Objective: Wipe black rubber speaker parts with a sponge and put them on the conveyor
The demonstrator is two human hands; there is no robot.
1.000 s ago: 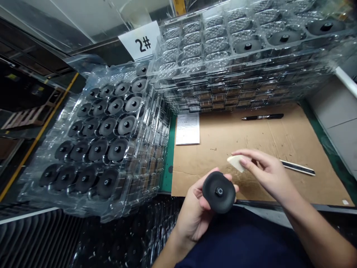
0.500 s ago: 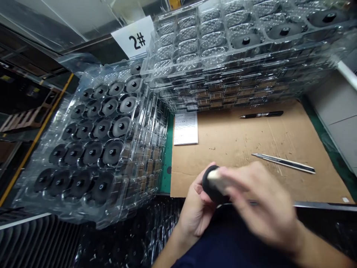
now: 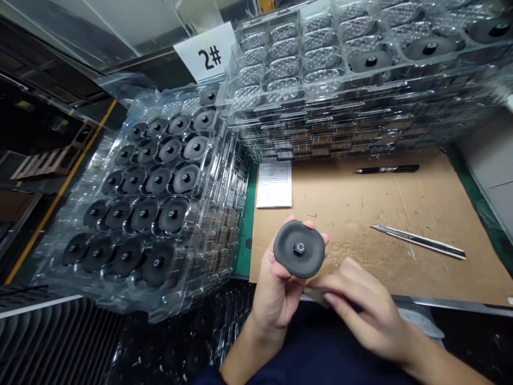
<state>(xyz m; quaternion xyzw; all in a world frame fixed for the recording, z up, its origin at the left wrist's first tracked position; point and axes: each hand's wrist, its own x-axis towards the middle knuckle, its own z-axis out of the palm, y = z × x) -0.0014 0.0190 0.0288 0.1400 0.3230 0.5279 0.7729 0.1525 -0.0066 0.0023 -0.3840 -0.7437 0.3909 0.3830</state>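
Note:
My left hand (image 3: pixel 276 291) holds up a black rubber disc (image 3: pixel 298 249) with a small metal hub in its middle, gripped by the fingertips around its rim. My right hand (image 3: pixel 363 310) sits just below and right of the disc, fingers curled together with their tips near the disc's lower edge. The pale scraper it carried a moment ago is hidden, so I cannot make out what those fingers hold. Both hands hover over the near edge of a brown cardboard sheet (image 3: pixel 380 214).
A stack of clear blister trays (image 3: pixel 132 182) filled with several black discs stands at the left. A taller tray stack (image 3: pixel 352 85) with few discs rises behind the cardboard. On the cardboard lie a paper slip (image 3: pixel 274 185), a black pen (image 3: pixel 387 169) and a utility knife (image 3: pixel 419 241).
My right hand swept from the cardboard across the disc's face with the pale scraper and now rests below it. My left hand lifted the disc slightly.

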